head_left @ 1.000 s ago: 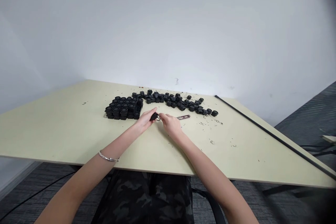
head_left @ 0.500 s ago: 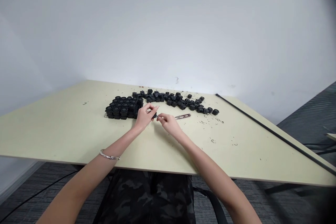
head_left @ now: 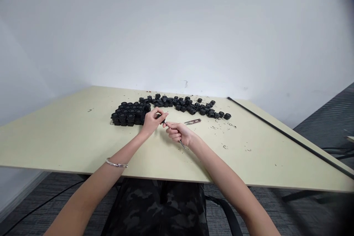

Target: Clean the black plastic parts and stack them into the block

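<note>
My left hand (head_left: 151, 121) pinches a small black plastic part (head_left: 160, 117) just above the pale table (head_left: 69, 132). Right beside it, my right hand (head_left: 179, 132) is closed round a thin metal tool (head_left: 181, 143), whose tip points at the part. A neat block of stacked black parts (head_left: 129, 113) lies just left of my left hand. Behind the hands a loose heap of black parts (head_left: 188, 106) stretches to the right. A small pair of metal snips (head_left: 193, 121) lies on the table just beyond my right hand.
Small dark trimmings (head_left: 225, 136) are scattered over the table right of my hands. A long black rod (head_left: 287, 136) runs along the table's right edge. A white wall stands close behind the table. Grey carpet and cables show below.
Both hands have lifted slightly and drawn toward me. My right hand has closed further round the thin tool, which now shows below the hand.
</note>
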`<state>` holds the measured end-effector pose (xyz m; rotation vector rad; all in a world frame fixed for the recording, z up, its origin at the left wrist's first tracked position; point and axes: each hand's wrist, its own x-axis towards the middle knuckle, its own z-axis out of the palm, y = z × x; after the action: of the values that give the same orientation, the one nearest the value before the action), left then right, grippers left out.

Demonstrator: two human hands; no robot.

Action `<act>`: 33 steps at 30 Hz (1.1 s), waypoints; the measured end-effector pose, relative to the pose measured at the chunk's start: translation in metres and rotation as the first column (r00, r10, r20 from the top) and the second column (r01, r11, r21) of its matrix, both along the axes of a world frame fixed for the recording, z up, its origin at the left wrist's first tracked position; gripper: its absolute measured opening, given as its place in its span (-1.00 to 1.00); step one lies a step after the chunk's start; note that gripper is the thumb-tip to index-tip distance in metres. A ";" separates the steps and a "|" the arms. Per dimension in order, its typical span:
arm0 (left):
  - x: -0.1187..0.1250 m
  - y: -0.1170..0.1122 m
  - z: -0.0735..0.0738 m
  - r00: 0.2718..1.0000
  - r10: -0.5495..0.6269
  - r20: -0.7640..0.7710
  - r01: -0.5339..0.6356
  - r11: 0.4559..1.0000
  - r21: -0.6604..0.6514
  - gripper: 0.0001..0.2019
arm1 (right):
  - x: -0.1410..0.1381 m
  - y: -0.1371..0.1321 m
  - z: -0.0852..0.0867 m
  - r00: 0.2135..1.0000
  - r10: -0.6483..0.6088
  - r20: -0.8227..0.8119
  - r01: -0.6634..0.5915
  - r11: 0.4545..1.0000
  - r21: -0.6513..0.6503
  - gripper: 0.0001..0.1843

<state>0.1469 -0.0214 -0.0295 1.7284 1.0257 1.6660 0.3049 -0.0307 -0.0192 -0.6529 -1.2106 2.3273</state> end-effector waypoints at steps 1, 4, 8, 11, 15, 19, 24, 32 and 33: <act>0.001 0.001 0.000 0.999 -0.016 0.029 0.016 1.000 -0.021 -0.74 | 0.000 0.000 0.000 1.000 0.002 -0.017 -0.002 1.000 -0.031 -0.83; 0.002 0.004 0.000 0.977 -0.053 0.208 0.076 0.992 -0.103 -0.71 | 0.002 0.001 0.005 0.997 -0.020 -0.069 0.015 0.997 -0.077 -0.81; -0.009 0.014 0.002 0.763 -0.038 0.645 0.258 0.933 -0.250 -0.68 | 0.010 0.005 0.015 0.921 -0.322 -0.218 0.332 0.943 0.008 -0.81; -0.017 0.018 0.003 0.645 -0.058 0.762 0.453 0.832 -0.320 -0.70 | 0.014 0.011 0.013 0.725 -0.649 -0.228 0.686 0.711 0.156 -0.75; -0.011 0.014 0.001 0.774 -0.066 0.629 0.387 0.836 -0.389 -0.66 | 0.007 0.013 0.001 0.606 -0.795 -0.026 0.713 0.529 0.460 -0.68; 0.005 0.010 -0.002 0.890 -0.070 0.451 0.233 0.919 -0.318 -0.64 | -0.009 0.004 -0.006 0.755 -0.628 0.186 0.496 0.733 0.465 -0.61; 0.009 0.012 -0.004 0.707 -0.132 0.694 0.415 0.873 -0.256 -0.72 | -0.015 -0.001 -0.010 0.862 -0.491 0.126 0.443 0.850 0.284 -0.62; 0.010 0.010 -0.002 0.566 -0.003 0.825 0.494 0.802 -0.336 -0.82 | -0.008 0.014 -0.019 0.924 -0.375 0.070 0.380 0.921 -0.086 -0.62; 0.010 0.010 -0.003 0.571 -0.018 0.821 0.495 0.805 -0.326 -0.81 | -0.009 0.013 -0.019 0.936 -0.348 0.055 0.352 0.929 -0.113 -0.61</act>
<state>0.1570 -0.0114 -0.0330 0.5794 0.6247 1.4868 0.2959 -0.0174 -0.0385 -0.8762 -0.8835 2.1040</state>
